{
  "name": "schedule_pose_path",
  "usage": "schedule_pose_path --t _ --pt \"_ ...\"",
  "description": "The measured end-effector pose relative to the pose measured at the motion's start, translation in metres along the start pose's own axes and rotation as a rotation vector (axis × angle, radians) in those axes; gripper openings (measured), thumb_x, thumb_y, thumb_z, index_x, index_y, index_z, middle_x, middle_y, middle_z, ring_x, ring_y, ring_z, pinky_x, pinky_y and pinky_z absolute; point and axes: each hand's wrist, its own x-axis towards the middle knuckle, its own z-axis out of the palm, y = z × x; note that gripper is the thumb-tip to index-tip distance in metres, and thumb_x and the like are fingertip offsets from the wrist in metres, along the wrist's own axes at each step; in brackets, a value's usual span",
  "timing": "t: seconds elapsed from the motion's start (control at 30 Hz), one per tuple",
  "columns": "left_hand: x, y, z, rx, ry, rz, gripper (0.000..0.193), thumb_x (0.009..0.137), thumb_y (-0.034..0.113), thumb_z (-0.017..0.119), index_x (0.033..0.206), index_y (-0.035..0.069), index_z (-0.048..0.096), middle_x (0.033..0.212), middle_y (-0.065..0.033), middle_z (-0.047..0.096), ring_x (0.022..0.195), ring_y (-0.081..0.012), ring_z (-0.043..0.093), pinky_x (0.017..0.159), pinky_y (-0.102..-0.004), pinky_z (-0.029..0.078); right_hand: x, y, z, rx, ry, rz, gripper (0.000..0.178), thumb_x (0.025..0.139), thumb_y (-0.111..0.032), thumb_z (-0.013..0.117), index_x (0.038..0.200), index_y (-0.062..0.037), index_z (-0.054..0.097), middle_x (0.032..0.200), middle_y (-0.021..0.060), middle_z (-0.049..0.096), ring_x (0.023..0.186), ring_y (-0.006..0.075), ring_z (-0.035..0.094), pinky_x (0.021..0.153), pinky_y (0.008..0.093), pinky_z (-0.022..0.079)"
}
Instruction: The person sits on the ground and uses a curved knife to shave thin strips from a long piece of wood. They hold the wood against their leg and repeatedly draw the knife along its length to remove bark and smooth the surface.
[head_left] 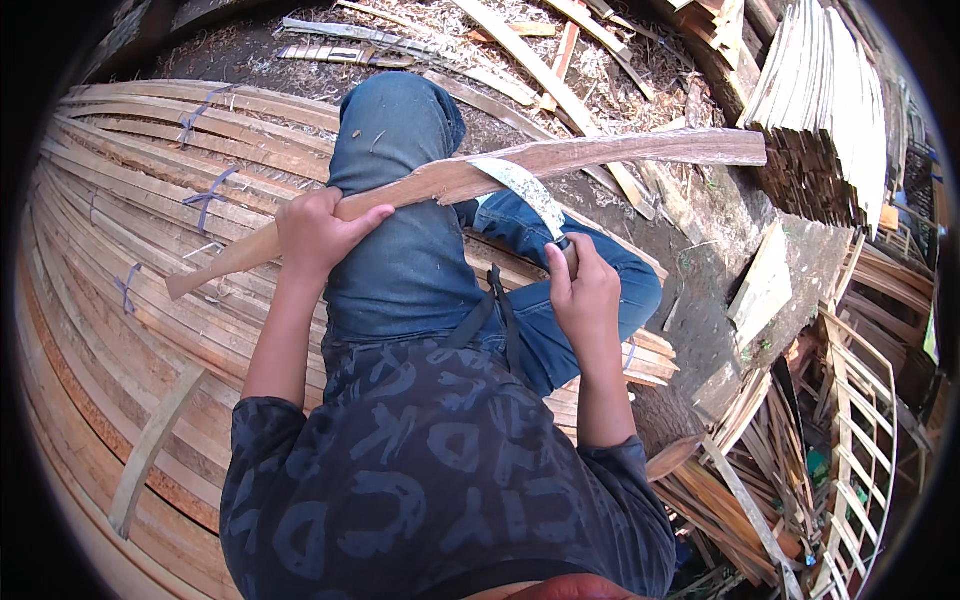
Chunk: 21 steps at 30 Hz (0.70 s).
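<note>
A long, roughly shaped wooden plank lies slantwise across my raised knee, its narrow end low on the left and its broad end far right. My left hand is closed round it near the knee, thumb along the top. In my right hand is the handle of a curved knife, with fingers wrapped round it. The blade is pale and speckled. It bends up toward the left, its tip overlapping the plank's near edge around the middle. A splintered notch shows on that edge, left of the blade.
Bundles of long wooden strips, tied with blue cord, lie under and left of me. Shavings and offcuts litter the ground ahead. A tall stack of thin slats stands far right. Nearer on the right are a slatted wooden frame and scrap wood.
</note>
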Motion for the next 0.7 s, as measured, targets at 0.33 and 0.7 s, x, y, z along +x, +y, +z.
schedule_pose_path --t 0.33,0.7 --pt "0.002 0.005 0.000 0.000 -0.018 -0.016 0.069 0.063 0.068 0.073 0.048 0.006 0.049 0.046 -0.0107 0.049 0.042 -0.0273 0.052 0.045 -0.0381 0.041 0.008 0.014 -0.008 -0.051 0.073 -0.094 0.021 0.085 -0.019 0.069 0.097 -0.0030 0.060 0.074 0.0151 0.063 0.066 0.0354 0.063 0.057 0.0396 0.049" --pt "-0.001 -0.003 -0.004 0.039 -0.037 -0.043 0.069 0.062 0.068 0.074 0.050 0.004 0.051 0.046 -0.0116 0.050 0.043 -0.0288 0.052 0.046 -0.0384 0.042 0.028 0.115 -0.087 -0.158 0.427 0.300 0.028 0.097 -0.023 0.055 0.085 0.0018 0.058 0.058 0.0106 0.047 0.052 0.0180 0.041 0.050 0.0336 0.035"
